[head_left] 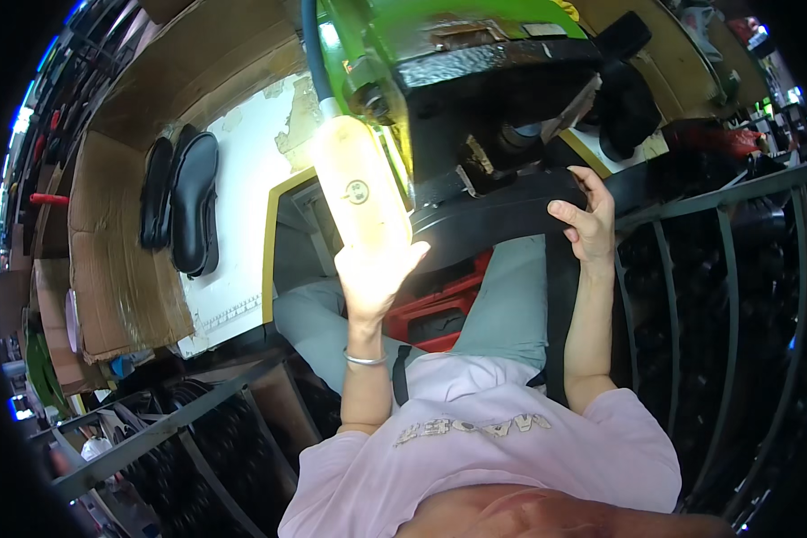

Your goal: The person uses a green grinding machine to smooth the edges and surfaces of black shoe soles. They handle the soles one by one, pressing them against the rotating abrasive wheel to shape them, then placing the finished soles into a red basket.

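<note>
A green and black machine [493, 90] stands before me, and below its dark head lies a long, smooth, curved black piece [502, 211] that resembles a shoe sole. My right hand [587, 215] is at the right end of this piece, its thumb on the near side and a bent finger on the far side. My left hand [377, 273] is near the left end, washed out by a bright yellow-white lamp [354, 184]. The lamp hides most of its fingers, so I cannot tell what they do.
At the left, black shoe soles [195, 202] lie on a white board [251, 170] beside an open cardboard box [121, 260]. Metal racks [731, 242] with dark items flank me on both sides. Something red [430, 309] shows between my knees.
</note>
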Action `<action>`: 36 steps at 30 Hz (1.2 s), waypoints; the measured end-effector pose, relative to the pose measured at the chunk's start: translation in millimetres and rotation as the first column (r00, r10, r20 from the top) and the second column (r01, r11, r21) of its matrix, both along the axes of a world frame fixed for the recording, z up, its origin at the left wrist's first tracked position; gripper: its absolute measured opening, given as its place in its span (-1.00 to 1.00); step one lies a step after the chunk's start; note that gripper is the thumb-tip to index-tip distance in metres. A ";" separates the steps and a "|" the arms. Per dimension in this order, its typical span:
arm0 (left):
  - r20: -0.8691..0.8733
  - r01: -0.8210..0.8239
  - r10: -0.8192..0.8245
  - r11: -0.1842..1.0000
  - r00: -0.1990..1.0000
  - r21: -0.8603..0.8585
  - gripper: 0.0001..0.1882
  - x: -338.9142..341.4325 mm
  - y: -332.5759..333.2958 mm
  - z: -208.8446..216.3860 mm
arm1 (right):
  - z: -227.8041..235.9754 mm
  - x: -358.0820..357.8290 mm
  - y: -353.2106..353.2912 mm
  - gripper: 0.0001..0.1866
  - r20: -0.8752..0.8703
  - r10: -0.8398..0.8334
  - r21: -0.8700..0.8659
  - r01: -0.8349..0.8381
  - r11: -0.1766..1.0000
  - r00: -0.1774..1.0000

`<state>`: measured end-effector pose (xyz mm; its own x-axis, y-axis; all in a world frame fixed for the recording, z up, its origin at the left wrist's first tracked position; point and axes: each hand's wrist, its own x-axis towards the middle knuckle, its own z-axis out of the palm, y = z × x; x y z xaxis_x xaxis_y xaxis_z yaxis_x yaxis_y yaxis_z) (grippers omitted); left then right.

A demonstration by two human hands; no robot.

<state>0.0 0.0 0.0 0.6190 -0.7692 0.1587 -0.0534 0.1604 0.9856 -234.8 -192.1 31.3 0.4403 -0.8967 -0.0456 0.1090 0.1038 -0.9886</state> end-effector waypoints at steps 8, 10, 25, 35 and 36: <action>0.014 0.001 0.000 0.997 1.000 -0.076 -0.62 17.7 18.8 3.8 | 14.1 24.9 12.4 -0.42 -0.013 0.093 -0.069 -0.094 0.993 0.996; -0.094 -0.028 0.024 0.999 0.995 -0.042 -0.64 14.8 22.6 3.5 | 13.9 28.0 15.7 -0.42 -0.023 0.112 -0.095 -0.114 0.989 0.993; -0.055 -0.282 0.279 0.957 0.959 -0.063 -0.79 -43.2 -24.8 5.5 | 1.7 6.2 -23.3 -0.50 -0.023 0.003 -0.081 -0.004 0.997 1.000; -0.102 0.008 -0.007 1.000 0.995 0.012 -0.84 -1.1 11.0 18.6 | -8.4 16.5 4.9 -0.34 0.123 0.127 -0.203 -0.100 0.974 0.984; 0.052 -0.016 0.012 0.997 0.999 0.080 -0.82 -0.8 7.9 16.1 | -8.3 16.8 5.4 -0.35 0.127 0.133 -0.225 -0.102 0.969 0.983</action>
